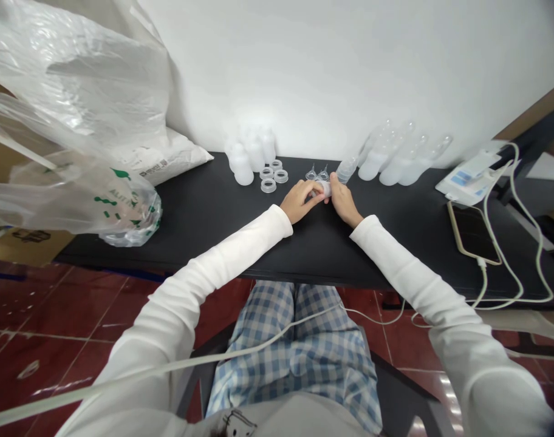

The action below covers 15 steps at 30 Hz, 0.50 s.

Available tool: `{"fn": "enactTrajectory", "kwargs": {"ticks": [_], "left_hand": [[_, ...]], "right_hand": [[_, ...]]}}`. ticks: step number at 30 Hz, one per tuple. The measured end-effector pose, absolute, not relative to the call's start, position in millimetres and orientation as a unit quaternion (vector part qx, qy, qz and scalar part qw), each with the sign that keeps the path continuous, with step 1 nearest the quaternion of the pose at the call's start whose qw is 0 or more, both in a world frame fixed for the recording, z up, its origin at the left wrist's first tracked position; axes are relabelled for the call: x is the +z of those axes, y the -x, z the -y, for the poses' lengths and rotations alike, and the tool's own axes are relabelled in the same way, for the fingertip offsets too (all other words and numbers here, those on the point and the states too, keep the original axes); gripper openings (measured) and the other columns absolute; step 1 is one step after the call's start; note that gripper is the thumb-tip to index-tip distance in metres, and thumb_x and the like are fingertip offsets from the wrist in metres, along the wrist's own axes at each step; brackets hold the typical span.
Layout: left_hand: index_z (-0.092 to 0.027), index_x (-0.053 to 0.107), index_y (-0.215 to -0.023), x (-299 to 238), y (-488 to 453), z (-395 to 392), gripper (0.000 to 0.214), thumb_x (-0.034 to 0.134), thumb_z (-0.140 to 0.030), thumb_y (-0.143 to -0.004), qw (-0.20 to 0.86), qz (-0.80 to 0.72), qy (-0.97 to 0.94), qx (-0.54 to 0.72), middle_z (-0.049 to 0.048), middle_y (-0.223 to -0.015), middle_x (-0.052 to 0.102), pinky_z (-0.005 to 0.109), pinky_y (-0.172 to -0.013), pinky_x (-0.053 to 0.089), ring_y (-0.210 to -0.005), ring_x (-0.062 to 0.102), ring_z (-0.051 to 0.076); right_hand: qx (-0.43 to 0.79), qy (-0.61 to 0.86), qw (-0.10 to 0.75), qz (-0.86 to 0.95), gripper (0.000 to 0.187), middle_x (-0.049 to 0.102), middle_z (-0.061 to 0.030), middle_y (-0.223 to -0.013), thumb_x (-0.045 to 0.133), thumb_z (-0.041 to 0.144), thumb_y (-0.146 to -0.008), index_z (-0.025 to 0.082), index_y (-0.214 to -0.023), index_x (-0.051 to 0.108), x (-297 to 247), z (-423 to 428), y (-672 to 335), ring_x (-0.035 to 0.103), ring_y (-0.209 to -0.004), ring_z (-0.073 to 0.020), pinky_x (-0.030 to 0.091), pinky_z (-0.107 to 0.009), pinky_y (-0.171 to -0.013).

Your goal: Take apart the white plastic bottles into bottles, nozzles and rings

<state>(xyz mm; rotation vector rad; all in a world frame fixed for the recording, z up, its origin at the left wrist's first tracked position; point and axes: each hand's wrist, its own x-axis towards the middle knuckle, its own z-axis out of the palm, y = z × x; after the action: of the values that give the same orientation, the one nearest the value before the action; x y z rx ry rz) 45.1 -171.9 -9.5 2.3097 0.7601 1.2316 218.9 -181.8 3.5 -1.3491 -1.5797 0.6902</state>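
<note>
My left hand [299, 202] and my right hand [344, 201] meet over the black table, both closed around a small whitish plastic bottle [324, 187]. Left fingers curl over its near left end; the right thumb and fingers grip the other side. The fingers hide much of its shape. Just beyond it stand clear pointed nipples [323, 174]. A stack of clear domed caps [347, 169] is beside my right fingers. To the left lie several translucent screw rings [268, 184], in front of several white bottles without caps [243, 169].
Several capped bottles [372, 165] stand at the right by the wall. Farther right are a phone [474, 233] on a cable and a white packet [469, 179]. Plastic bags [131, 212] crowd the table's left end. A pale cable [259, 347] crosses my lap.
</note>
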Motion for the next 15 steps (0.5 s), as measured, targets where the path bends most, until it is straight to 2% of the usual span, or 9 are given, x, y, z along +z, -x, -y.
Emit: {"fn": "enactTrajectory", "kwargs": {"ticks": [8,15], "left_hand": [[-0.021,0.055,-0.087,-17.6,-41.7,158.7,0.039,0.044,-0.056,-0.101,0.207,-0.3,-0.802,0.474,0.0071,-0.092,0.064,0.036,-0.087,0.045,-0.09,0.058,0.021],[-0.022,0.047,-0.08,-15.4,-41.9,158.7,0.038,0.052,-0.055,-0.098,0.268,-0.3,-0.766,0.502,0.0036,-0.082,0.056,0.035,-0.08,0.046,-0.08,0.055,0.019]], "right_hand": [[0.316,0.522,0.492,0.621,0.069,0.059,0.0031,-0.061,0.047,0.093,-0.073,0.024,-0.07,0.047,-2.0,175.3,-218.7,0.052,-0.059,-0.0119,0.042,-0.029,-0.068],[0.32,0.49,0.511,0.63,0.066,0.061,0.0023,-0.065,0.052,0.09,-0.075,0.024,-0.074,0.048,-8.3,174.3,-214.4,0.053,-0.061,-0.0117,0.044,-0.029,-0.067]]}}
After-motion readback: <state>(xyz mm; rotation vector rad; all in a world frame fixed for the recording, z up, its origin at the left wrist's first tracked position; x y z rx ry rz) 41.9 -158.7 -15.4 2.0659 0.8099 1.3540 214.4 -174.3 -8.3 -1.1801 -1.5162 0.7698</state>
